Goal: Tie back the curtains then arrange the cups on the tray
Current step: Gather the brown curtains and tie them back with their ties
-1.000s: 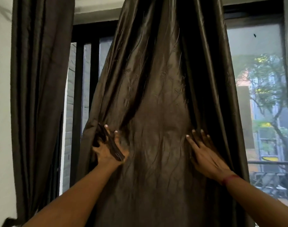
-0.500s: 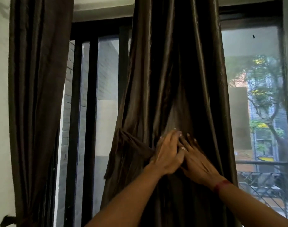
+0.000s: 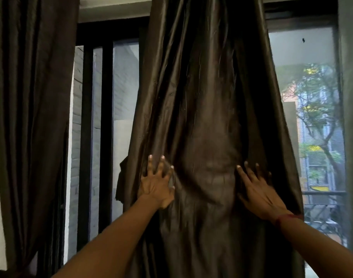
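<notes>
A dark brown satin curtain [image 3: 201, 97] hangs in front of me, over the middle of the window. My left hand [image 3: 156, 185] lies on its left folds with the fingers spread. At the same height, my right hand [image 3: 259, 190] presses flat on its right folds, a red thread round the wrist. Between the hands the cloth bulges loosely. A dark flap of fabric [image 3: 122, 177] sticks out at the curtain's left edge beside my left hand. No cups or tray are in view.
A second dark curtain [image 3: 33, 117] hangs gathered at the far left against a pale wall. Black window bars [image 3: 106, 127] stand between the two curtains. To the right, the glass [image 3: 304, 121] shows trees and a balcony railing.
Half a second ago my hands met at the curtain's middle with the cloth bunched narrow. They have moved apart sideways, and the curtain has spread wider again.
</notes>
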